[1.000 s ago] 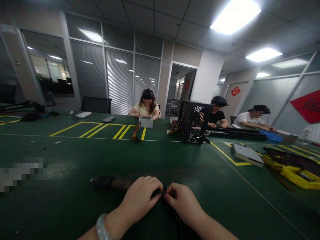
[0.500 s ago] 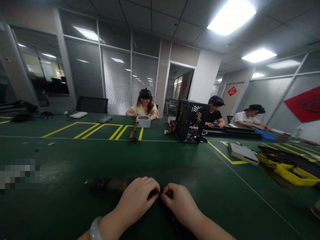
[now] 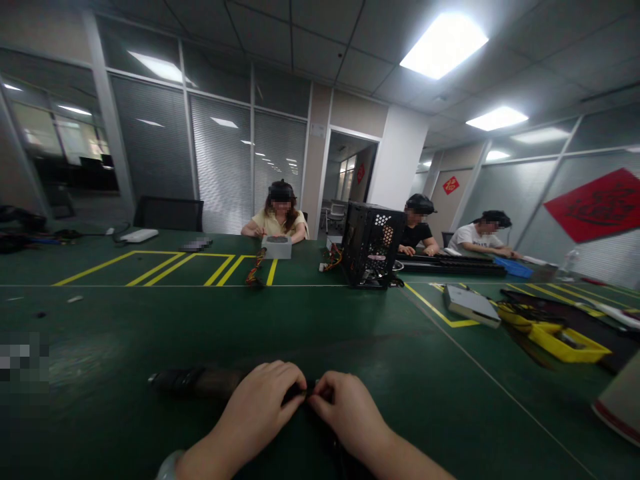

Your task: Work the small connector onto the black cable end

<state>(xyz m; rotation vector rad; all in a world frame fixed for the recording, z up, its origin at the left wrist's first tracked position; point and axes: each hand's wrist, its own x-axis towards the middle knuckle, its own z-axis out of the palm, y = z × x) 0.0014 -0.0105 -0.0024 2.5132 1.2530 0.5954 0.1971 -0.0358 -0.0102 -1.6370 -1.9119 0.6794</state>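
My left hand [image 3: 265,400] and my right hand [image 3: 353,410] meet low in the middle of the view, fingertips pinched almost together. Whatever sits between the fingertips is small, dark and too hidden to name. A dark cable-like strip [image 3: 336,445] runs down below my right hand. Just left of my left hand, a dark cylindrical tool [image 3: 195,382] with a metal tip lies on the green table [image 3: 210,333], its right end hidden behind the hand.
Farther back stand a black computer case [image 3: 373,245] and a grey power supply [image 3: 277,247] with cables. On the right are a flat silver box [image 3: 471,305] and a yellow tray [image 3: 570,343]. Several people sit across the table. A pale object [image 3: 620,400] stands at the right edge.
The view has turned slightly right, so most things appear farther left. More of the pale object at the right edge shows. Both hands keep their pinch.
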